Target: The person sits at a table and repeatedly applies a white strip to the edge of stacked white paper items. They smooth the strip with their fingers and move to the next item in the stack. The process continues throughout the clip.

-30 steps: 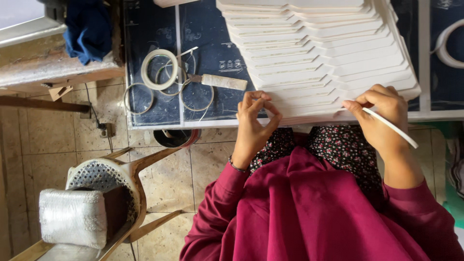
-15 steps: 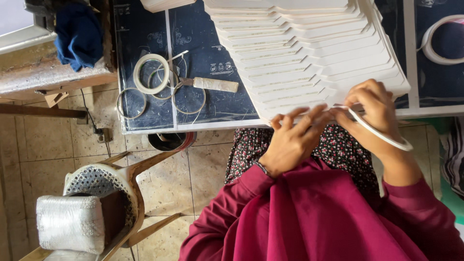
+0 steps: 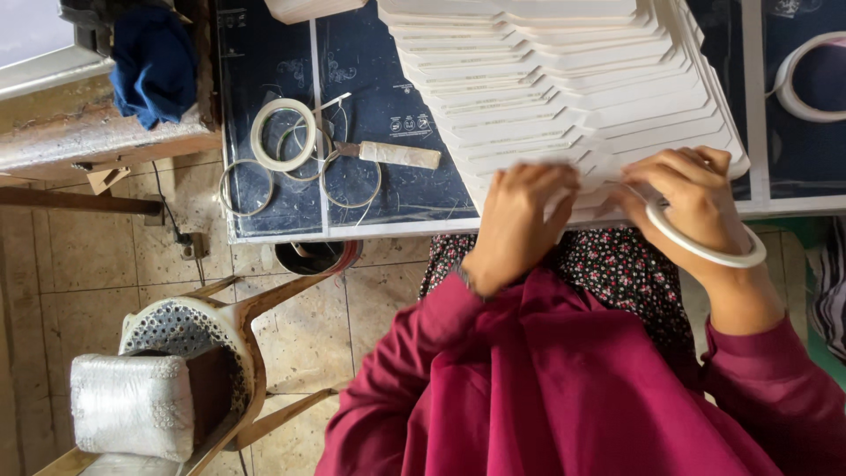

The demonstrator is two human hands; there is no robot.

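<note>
Head view looks straight down on us: nearest are our maroon sleeves (image 3: 564, 388) and a flowered lap, then both hands at the near edge of the dark cutting mat (image 3: 388, 115). Our left hand (image 3: 520, 225) lies with fingers curled down on the front edge of the fanned stack of white card pieces (image 3: 573, 97), pressing or pinching the nearest piece; we cannot tell whether it grips one. Our right hand (image 3: 696, 198) has a white tape ring (image 3: 705, 242) slung over it near the wrist, and its fingers bend onto the same front edge, touching the card. We judge the step in hand to be work on the nearest card of the stack, likely taping or separating it. A next move would call for a steady left hold while the right fingers handle the edge. Farther left on the mat lie a tape roll (image 3: 282, 132), thin rings, and a wrapped-handle knife (image 3: 392, 154).
</note>
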